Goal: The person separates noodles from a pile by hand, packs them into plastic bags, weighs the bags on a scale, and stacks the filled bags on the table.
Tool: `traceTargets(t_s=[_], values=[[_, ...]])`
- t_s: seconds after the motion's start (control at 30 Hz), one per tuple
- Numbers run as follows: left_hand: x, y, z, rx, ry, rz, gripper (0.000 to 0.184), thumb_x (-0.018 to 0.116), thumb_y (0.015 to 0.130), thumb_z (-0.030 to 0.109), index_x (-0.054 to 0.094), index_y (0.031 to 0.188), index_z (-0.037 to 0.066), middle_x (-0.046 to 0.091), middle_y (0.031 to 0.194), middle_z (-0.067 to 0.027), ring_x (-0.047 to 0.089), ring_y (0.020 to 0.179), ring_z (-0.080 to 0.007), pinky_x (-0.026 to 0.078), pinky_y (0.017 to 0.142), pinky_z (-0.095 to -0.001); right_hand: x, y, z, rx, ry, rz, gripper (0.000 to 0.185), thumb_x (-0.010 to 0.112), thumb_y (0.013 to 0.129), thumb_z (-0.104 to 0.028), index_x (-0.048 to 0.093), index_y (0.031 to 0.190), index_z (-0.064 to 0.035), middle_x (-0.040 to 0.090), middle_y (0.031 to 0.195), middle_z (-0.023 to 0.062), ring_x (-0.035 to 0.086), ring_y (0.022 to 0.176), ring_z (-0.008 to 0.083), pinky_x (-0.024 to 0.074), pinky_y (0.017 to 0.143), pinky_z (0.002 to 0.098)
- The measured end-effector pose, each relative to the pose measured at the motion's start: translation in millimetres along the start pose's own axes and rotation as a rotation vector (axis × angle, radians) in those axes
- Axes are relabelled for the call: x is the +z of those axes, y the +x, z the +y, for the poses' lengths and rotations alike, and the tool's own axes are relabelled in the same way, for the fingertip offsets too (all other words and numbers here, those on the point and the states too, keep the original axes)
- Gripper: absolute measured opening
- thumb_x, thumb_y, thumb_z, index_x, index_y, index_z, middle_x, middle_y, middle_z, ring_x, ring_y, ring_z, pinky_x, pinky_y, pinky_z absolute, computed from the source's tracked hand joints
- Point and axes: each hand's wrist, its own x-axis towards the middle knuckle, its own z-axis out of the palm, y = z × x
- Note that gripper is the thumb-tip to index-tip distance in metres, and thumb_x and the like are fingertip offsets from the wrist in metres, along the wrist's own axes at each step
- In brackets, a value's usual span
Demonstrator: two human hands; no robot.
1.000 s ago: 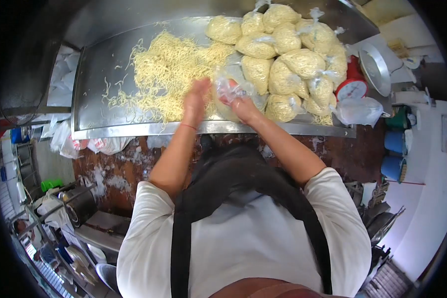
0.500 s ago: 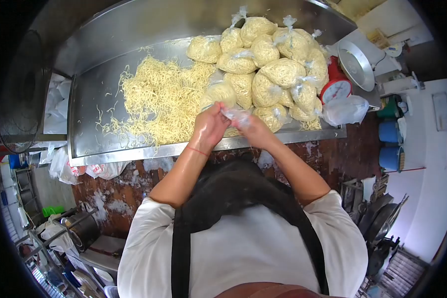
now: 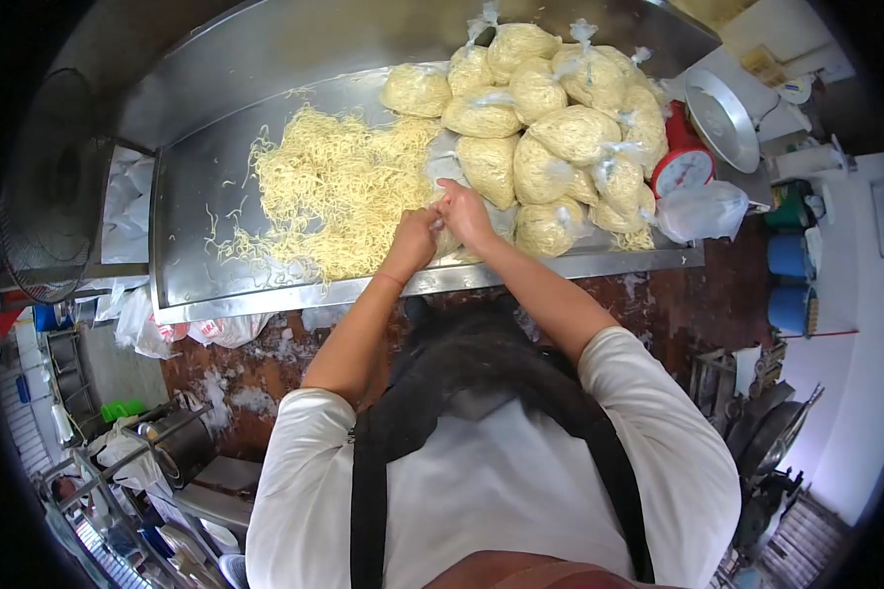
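My left hand (image 3: 415, 239) and my right hand (image 3: 466, 214) are close together over the front of a metal tray table (image 3: 192, 201). Both have their fingers closed at the neck of a clear plastic bag of noodles (image 3: 448, 242), which is mostly hidden under them. To the left, loose yellow noodles (image 3: 339, 191) lie in a wide heap. On the right, several tied bags of noodles (image 3: 570, 135) are piled up, the nearest one (image 3: 486, 167) just beyond my right hand.
Past the pile stands a red dial scale (image 3: 683, 169) with a round metal pan (image 3: 722, 120). A whitish plastic bag (image 3: 702, 211) sits at the table's right end. At the left is a fan (image 3: 51, 187); the brown floor (image 3: 648, 304) has white patches.
My hands have come together, the right moving left and up against the left. The noodle bag, seen beyond my hands before, is now mostly covered by them. The view has shifted slightly.
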Motion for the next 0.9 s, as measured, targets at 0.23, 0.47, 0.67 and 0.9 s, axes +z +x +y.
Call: traceTargets(t_s=[0.23, 0.47, 0.67, 0.9], values=[[16.1, -15.6, -21.1, 0.001, -0.148, 0.216, 0.018, 0.061, 0.088, 0.004, 0.065, 0.104, 0.000, 0.065, 0.086, -0.0213, 0.062, 0.080, -0.0375, 0.049, 0.076, -0.0402, 15.8, -29.1, 20.5, -0.463, -0.128, 0.092, 0.049, 0.066, 0.083, 0.004, 0.052, 0.129, -0.0018, 0.069, 0.097, 0.0170, 0.066, 0.084, 0.0302, 0.0531, 0.074, 0.0376], [12.0, -9.4, 2.7, -0.274, -0.384, 0.206, 0.031, 0.056, 0.086, -0.004, 0.051, 0.116, 0.003, 0.063, 0.081, -0.0179, 0.064, 0.079, -0.0330, 0.051, 0.071, -0.0397, 5.3, -16.6, 33.3, -0.104, 0.047, -0.159, 0.031, 0.065, 0.082, -0.001, 0.053, 0.111, -0.0031, 0.064, 0.084, 0.0138, 0.064, 0.084, 0.0295, 0.0507, 0.075, 0.0395], [22.5, 8.4, 0.1, -0.121, -0.361, 0.174, 0.028, 0.057, 0.084, -0.003, 0.057, 0.111, 0.002, 0.065, 0.086, -0.0177, 0.065, 0.081, -0.0317, 0.051, 0.073, -0.0393, -3.4, -12.2, 46.6, -0.354, -0.003, -0.242, 0.024, 0.062, 0.081, 0.002, 0.057, 0.103, -0.0050, 0.062, 0.090, 0.0155, 0.062, 0.089, 0.0330, 0.0485, 0.081, 0.0395], [29.4, -2.5, -2.8, 0.083, 0.021, -0.015, 0.028, 0.069, 0.079, 0.008, 0.069, 0.107, 0.007, 0.066, 0.105, -0.0168, 0.061, 0.101, -0.0318, 0.046, 0.089, -0.0456, -29.3, -27.2, 39.8, -0.496, -0.333, 0.036, 0.018, 0.070, 0.081, -0.013, 0.058, 0.095, -0.0098, 0.055, 0.097, 0.0149, 0.056, 0.098, 0.0347, 0.0408, 0.087, 0.0483]])
